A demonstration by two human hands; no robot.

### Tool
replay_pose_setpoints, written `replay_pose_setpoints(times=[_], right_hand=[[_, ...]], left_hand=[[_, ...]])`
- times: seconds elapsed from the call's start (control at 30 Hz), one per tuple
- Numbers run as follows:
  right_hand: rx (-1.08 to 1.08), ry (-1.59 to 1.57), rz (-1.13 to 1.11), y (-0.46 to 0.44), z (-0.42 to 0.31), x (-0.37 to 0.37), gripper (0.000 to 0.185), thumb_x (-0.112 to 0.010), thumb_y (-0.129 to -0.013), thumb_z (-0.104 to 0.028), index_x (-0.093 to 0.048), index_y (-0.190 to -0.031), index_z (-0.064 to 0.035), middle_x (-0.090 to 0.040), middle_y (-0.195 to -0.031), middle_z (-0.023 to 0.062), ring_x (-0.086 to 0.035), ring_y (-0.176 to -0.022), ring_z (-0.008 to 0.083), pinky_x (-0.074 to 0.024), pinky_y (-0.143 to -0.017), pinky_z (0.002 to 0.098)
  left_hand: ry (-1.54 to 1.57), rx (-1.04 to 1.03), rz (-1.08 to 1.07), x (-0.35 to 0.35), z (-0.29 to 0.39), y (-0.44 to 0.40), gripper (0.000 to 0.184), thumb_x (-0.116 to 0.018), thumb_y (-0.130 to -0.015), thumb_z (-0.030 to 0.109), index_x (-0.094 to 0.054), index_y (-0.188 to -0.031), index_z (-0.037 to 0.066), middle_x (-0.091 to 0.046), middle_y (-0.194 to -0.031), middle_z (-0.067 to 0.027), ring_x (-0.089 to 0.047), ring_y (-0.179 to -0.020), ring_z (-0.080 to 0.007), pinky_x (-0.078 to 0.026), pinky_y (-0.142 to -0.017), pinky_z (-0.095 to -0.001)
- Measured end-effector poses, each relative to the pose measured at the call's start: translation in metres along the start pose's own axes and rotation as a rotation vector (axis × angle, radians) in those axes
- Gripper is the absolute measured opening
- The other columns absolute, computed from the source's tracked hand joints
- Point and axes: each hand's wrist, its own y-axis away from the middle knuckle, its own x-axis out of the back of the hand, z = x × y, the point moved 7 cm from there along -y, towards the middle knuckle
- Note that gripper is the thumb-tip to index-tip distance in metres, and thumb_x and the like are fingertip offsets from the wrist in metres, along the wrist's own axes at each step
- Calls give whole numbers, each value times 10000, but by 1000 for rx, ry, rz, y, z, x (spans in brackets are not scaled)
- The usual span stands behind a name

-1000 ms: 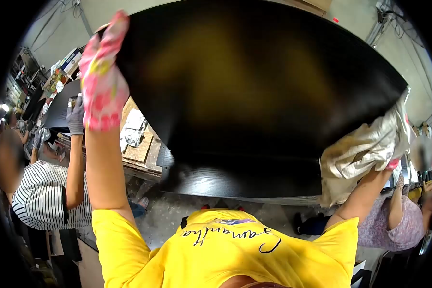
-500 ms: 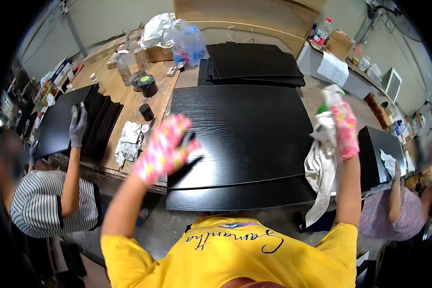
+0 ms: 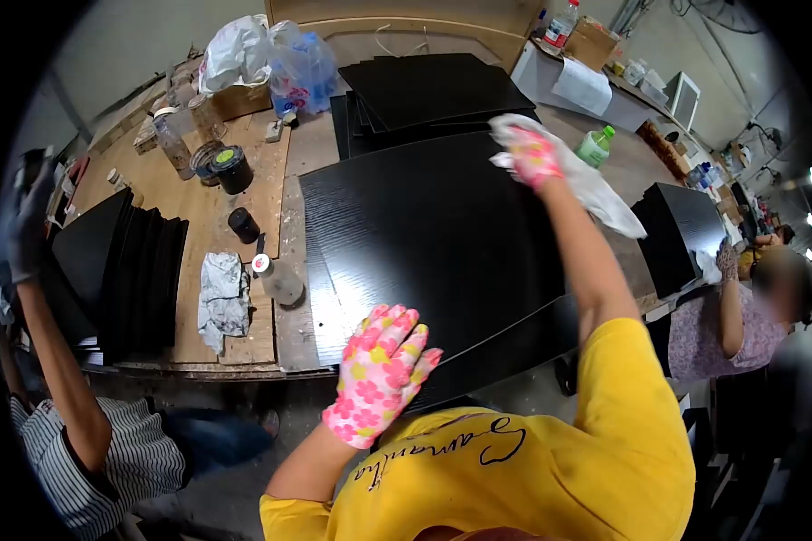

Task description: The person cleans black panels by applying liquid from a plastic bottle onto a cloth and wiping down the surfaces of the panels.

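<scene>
Right fingers (image 3: 527, 150) hold a white cloth (image 3: 597, 197) on the black panel (image 3: 442, 234)

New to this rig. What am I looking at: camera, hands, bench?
No robot here: a person works with two gloved hands, seen from one camera worn on the head, looking forward and down. Its wide lens bends the edges.

The right hand holds a white cloth at the far right of a large black panel. The left hand, seemingly empty, is at the panel's near left; contact is hard to tell.

On the bench behind that panel is a stack of black panels. To the left lie a crumpled rag and a white-capped bottle. Other people are at both sides.
</scene>
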Motion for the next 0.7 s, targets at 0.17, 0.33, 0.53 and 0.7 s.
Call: replay_pose_setpoints(times=[0.17,0.33,0.53,0.7], right_hand=[[214,196,-12,52,-28,-29,436,-388,-981,-270,-566,-1301,-33,-600,-1291,154,-542,-1238,263,-433,-1023,388],[861,-261,-331,184,-215,-96,449,-513,-929,-314,-548,-1323,-103,-515,-1355,192,-470,-1295,353,-336,-1111,436],[302,182,67,16,-17,-2,358,-554,-912,-289,-652,-1180,-73,-642,-1195,186,-621,-1110,306,-474,-958,423],[610,539,-192,87,-94,-38,409,-472,-941,-348,-627,-1163,-41,-565,-1282,215,-498,-1239,380,-347,-1077,465]], left_hand=[[33,22,42,-1,-1,-1,308,-831,-698,170,-706,-954,55,-664,-1081,-117,-617,-1066,-336,-485,-961,-472],[38,31,36,1,5,0,314,-835,-672,130,-690,-947,85,-676,-1066,-96,-628,-1026,-339,-502,-920,-449],[76,11,70,6,8,-1,249,-818,-713,120,-705,-928,65,-700,-1021,-106,-651,-1006,-320,-492,-954,-455],[134,-14,28,4,1,-1,284,-832,-704,130,-700,-951,81,-702,-1050,-85,-653,-1014,-304,-490,-944,-445]])
